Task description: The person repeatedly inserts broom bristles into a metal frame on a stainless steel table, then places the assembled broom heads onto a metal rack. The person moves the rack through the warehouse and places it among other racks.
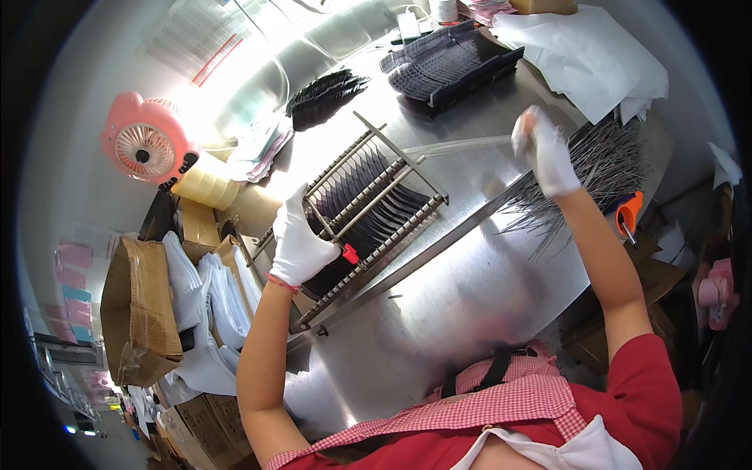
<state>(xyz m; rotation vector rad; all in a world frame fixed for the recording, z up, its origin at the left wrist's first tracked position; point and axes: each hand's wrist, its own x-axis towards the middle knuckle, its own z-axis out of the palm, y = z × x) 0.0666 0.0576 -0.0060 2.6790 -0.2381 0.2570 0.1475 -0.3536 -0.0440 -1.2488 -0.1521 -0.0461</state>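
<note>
1. Two hands, both in white gloves: the left hand (301, 244) grips the near left part of the rack; the right hand (546, 149) is raised with bent fingers, and I cannot tell whether it holds anything.
2. One metal rack (368, 192), lying slantwise on the table left of the middle, with more than ten black strips (356, 176) in a row inside; overlap prevents an exact count.
3. One red clip (349, 253) on the rack's near side, just beside the left hand.
4. Two black heaps behind the rack: a neat stack (450, 66) and a looser pile (323, 98).
5. One bundle of thin rods (599, 176), too many to count, near the right hand; one orange-handled tool (629, 211) beside it.
6. One pink fan (149, 141), with yellow rolls (207, 182) just beside it.
7. The table (439, 313) is shiny steel, with glare and reflections; white sheets (587, 51) lie at its far right.
8. Around it: a pale wall, an open carton (145, 313) at left, pink and blue papers (76, 294) farther off.
</note>
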